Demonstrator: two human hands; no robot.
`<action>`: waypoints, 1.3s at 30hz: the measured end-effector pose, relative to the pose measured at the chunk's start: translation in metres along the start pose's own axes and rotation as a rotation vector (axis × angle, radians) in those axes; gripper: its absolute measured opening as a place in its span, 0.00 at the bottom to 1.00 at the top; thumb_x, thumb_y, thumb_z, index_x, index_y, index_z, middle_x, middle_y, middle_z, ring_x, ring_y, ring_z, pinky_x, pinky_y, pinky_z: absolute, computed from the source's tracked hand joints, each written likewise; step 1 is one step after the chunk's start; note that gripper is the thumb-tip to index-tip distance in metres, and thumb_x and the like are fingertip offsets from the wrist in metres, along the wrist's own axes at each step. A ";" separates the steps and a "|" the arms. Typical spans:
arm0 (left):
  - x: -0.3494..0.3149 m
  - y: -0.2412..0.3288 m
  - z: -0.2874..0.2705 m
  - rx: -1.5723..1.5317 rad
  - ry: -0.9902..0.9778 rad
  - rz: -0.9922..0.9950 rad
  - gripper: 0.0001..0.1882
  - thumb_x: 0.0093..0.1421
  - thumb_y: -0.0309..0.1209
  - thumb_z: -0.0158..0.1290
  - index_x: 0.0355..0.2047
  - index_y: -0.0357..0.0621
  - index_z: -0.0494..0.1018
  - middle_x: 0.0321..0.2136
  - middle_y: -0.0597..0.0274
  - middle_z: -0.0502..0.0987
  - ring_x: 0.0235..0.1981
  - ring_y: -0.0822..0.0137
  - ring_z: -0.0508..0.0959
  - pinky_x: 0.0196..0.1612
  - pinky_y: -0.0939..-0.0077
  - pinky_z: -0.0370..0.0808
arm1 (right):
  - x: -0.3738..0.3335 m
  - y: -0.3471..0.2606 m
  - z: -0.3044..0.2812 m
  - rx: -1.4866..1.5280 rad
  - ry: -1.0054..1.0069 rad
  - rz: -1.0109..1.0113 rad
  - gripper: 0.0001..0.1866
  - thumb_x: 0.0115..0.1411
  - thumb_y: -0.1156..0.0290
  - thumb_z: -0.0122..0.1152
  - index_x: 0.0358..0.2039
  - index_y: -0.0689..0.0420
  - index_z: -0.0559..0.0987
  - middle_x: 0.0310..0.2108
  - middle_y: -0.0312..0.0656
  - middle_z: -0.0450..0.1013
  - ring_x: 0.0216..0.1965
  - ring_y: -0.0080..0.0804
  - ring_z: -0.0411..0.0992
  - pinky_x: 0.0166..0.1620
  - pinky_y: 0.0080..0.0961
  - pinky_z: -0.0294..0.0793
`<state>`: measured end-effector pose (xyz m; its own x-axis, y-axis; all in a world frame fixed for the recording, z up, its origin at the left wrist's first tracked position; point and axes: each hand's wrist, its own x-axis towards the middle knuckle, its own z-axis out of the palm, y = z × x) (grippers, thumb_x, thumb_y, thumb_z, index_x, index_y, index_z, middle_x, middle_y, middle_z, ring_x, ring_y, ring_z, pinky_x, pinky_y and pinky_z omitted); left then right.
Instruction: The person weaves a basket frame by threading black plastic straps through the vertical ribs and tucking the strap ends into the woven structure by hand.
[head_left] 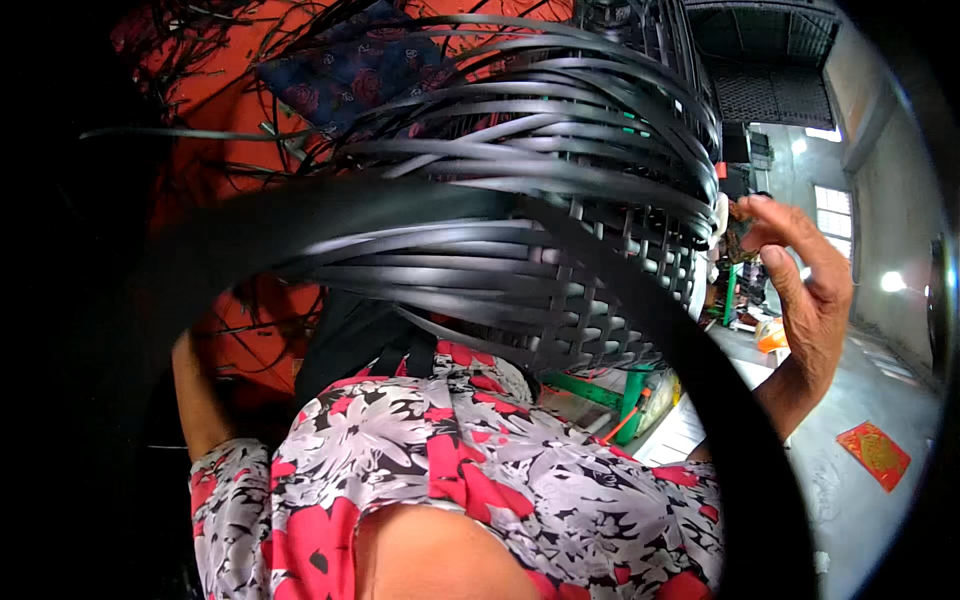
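Black strips (520, 155), over ten, curve near one right hand (818, 285).

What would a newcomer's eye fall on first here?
A blurred dark band crosses the view, near the camera. Behind it, at upper centre, shiny black strips trail leftward from a woven piece. The right hand is raised at the right, fingers bent.

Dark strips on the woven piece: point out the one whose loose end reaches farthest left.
The thin strip running nearly level at upper left; its tip juts alone into the dark margin, while the other strips end or bend farther right.
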<state>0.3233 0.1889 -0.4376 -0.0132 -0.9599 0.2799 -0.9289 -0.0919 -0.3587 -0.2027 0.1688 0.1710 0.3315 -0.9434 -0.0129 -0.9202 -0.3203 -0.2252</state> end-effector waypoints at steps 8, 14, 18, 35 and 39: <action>-0.035 -0.022 -0.013 -0.492 -0.409 -0.562 0.14 0.59 0.37 0.45 0.39 0.40 0.70 0.40 0.44 0.74 0.40 0.43 0.73 0.42 0.50 0.71 | -0.074 0.036 0.082 -0.050 0.274 0.005 0.11 0.50 0.80 0.63 0.37 0.63 0.79 0.34 0.46 0.76 0.35 0.37 0.74 0.39 0.24 0.71; 0.126 0.079 -0.328 -1.805 0.097 -0.279 0.10 0.58 0.21 0.52 0.41 0.37 0.75 0.37 0.60 0.77 0.39 0.74 0.75 0.42 0.80 0.72 | -0.059 0.018 0.103 -0.118 0.372 -0.103 0.11 0.46 0.81 0.64 0.33 0.63 0.79 0.33 0.44 0.75 0.33 0.38 0.71 0.35 0.26 0.69; 0.152 0.120 -0.408 -1.868 0.024 0.440 0.05 0.54 0.20 0.53 0.32 0.33 0.75 0.30 0.54 0.78 0.33 0.62 0.78 0.39 0.75 0.73 | -0.059 0.022 0.107 -0.104 0.430 -0.108 0.11 0.46 0.81 0.64 0.32 0.61 0.80 0.33 0.42 0.74 0.32 0.37 0.70 0.34 0.27 0.68; 0.156 0.145 -0.380 -2.079 -0.647 0.349 0.07 0.53 0.28 0.57 0.26 0.35 0.76 0.19 0.67 0.73 0.25 0.76 0.71 0.30 0.81 0.67 | -0.062 0.018 0.109 -0.103 0.460 -0.081 0.10 0.46 0.78 0.64 0.32 0.60 0.80 0.33 0.40 0.74 0.29 0.35 0.66 0.30 0.25 0.66; 0.131 0.129 -0.281 -1.891 -0.859 0.182 0.10 0.52 0.30 0.57 0.21 0.35 0.74 0.16 0.68 0.70 0.20 0.77 0.68 0.24 0.78 0.64 | -0.063 0.021 0.109 -0.101 0.453 -0.071 0.10 0.46 0.79 0.64 0.32 0.60 0.80 0.33 0.41 0.74 0.29 0.35 0.66 0.29 0.25 0.65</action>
<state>0.0982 0.1256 -0.1968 -0.5091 -0.8278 -0.2357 -0.0972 -0.2168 0.9714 -0.2197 0.2307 0.0611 0.2904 -0.8544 0.4309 -0.9216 -0.3709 -0.1143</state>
